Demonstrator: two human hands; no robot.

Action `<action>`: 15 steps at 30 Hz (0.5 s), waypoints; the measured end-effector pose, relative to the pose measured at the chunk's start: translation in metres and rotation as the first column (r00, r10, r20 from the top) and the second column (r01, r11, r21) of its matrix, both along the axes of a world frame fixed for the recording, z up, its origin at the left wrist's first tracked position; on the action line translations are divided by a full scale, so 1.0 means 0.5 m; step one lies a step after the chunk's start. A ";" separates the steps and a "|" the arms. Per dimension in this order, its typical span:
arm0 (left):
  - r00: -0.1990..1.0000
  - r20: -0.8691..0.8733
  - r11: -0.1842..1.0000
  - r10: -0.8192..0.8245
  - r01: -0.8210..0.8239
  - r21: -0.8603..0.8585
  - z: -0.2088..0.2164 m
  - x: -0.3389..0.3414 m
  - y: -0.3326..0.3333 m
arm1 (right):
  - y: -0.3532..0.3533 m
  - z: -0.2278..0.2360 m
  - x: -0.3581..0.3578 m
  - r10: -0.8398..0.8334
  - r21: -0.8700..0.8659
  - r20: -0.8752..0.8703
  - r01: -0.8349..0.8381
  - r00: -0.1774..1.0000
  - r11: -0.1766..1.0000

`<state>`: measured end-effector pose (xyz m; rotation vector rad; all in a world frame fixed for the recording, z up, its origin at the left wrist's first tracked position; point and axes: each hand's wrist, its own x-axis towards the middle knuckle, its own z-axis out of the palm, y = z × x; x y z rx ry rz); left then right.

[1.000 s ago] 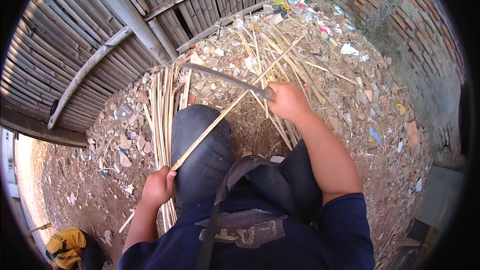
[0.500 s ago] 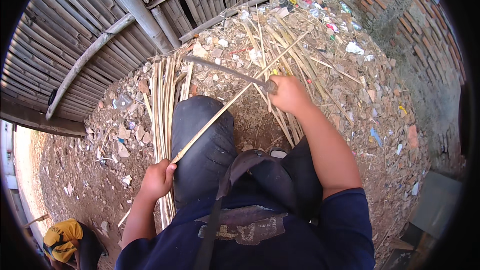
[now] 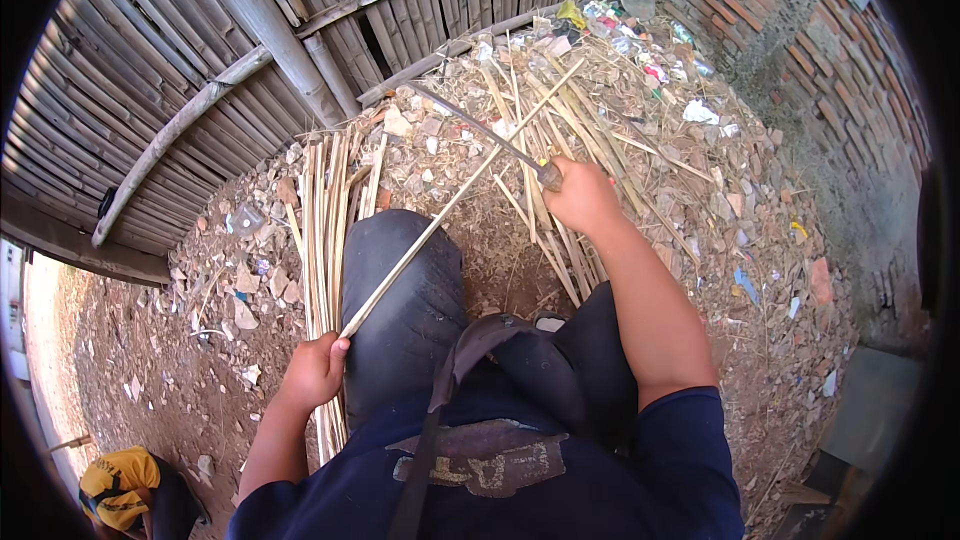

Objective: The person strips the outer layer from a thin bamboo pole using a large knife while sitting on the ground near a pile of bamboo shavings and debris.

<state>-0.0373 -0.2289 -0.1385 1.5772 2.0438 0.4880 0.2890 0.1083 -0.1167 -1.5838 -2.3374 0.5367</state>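
1. Left hand, at 7 o'clock: clenched round the near end of one bamboo strip, which runs up over the raised knee toward 1 o'clock.
2. Right hand, at 1 o'clock: clenched on the handle of one long blade, its edge laid across the strip where the two cross.
3. Step judged in hand: paring the strip. The next move calls for a steady draw of the blade along the strip, kept clear of the knee.
4. Bundle of strips, one, at 10 o'clock beside the knee; too many to count.
5. Loose strips on the rubble ground, 12 to 1 o'clock; uncounted.
6. Bamboo fence, far, one.
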 end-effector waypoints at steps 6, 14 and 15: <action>0.998 -0.047 0.999 0.043 -0.042 0.021 -0.017 0.007 0.004 | 0.036 -0.035 0.020 0.166 -0.048 0.068 -0.163 0.984 0.985; 1.000 -0.003 0.999 -0.005 0.005 0.043 -0.016 -0.004 -0.017 | -0.031 0.051 -0.023 0.116 0.038 0.110 -0.120 0.987 0.992; 1.000 -0.004 1.000 -0.002 0.002 0.031 -0.022 -0.006 -0.016 | -0.029 0.054 -0.028 0.221 0.099 0.239 -0.250 0.946 0.963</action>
